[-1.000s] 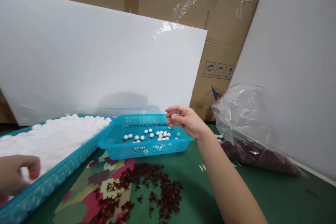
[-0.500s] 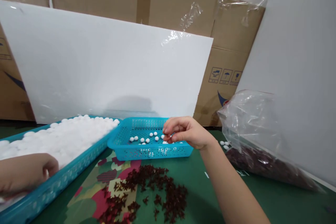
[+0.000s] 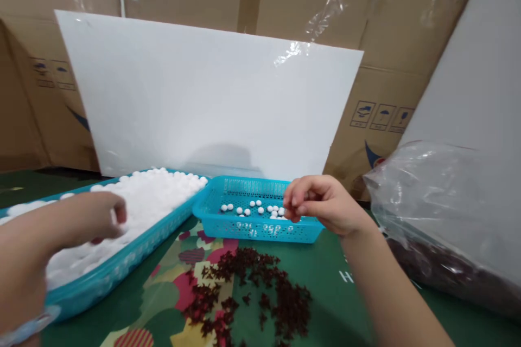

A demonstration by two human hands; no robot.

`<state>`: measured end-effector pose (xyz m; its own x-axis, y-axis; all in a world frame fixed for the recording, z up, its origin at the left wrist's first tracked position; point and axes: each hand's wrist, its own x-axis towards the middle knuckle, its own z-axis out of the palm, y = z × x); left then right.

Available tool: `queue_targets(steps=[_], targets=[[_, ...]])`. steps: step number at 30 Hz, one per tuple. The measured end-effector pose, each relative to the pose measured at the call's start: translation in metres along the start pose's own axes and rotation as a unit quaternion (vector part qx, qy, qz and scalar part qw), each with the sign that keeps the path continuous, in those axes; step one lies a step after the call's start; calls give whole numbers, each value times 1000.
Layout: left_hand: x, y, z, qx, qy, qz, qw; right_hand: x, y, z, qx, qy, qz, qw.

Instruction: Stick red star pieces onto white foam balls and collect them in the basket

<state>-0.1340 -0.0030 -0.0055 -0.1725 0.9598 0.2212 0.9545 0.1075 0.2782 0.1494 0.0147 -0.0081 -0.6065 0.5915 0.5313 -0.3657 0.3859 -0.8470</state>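
Observation:
My right hand [image 3: 325, 207] hovers at the near right rim of a small blue perforated basket [image 3: 228, 225] that holds several white balls [image 3: 256, 209]; its fingers are curled together and I cannot see anything in them. My left hand [image 3: 85, 217] reaches over a large blue tray [image 3: 134, 252] heaped with white balls [image 3: 158, 192], fingertips pinched down among them. A scatter of small dark red star-shaped pieces [image 3: 252, 287] lies on the green mat in front of the basket.
A clear plastic bag [image 3: 439, 217] of dark red pieces lies at the right. White boards [image 3: 211, 92] lean against cardboard boxes [image 3: 382, 114] behind the trays. The green mat [image 3: 334, 303] has a coloured pattern at the lower left.
My right hand has dropped from above the basket to its near right rim. My left hand has moved right and forward over the heaped balls. The view has shifted left.

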Motion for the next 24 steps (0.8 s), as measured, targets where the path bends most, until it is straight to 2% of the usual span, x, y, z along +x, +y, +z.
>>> queue_targets(steps=[2, 4, 6, 9, 13, 17, 21, 24], targets=[[-7, 27, -16, -4, 13, 70, 997, 2, 1, 5, 5, -4, -8, 1000], [-11, 49, -21, -66, -31, 131, 989, 4, 3, 13, 6, -12, -20, 1000], [-14, 65, -19, -140, -80, 190, 968, 7, 6, 21, 3, -21, -29, 999], [-14, 79, -7, -216, -113, 254, 936, 11, 11, 29, 7, -18, -26, 999], [-13, 89, 4, -337, -139, 323, 874, 14, 16, 30, 36, 16, -32, 999], [-13, 91, 6, -429, -147, 357, 817, 15, 15, 30, 38, 28, -35, 998], [-16, 88, 3, -513, -139, 363, 766, 14, 9, 32, -2, 39, -69, 997], [-20, 88, 1, -561, -155, 359, 730, 12, 4, 37, -37, 31, -112, 993]])
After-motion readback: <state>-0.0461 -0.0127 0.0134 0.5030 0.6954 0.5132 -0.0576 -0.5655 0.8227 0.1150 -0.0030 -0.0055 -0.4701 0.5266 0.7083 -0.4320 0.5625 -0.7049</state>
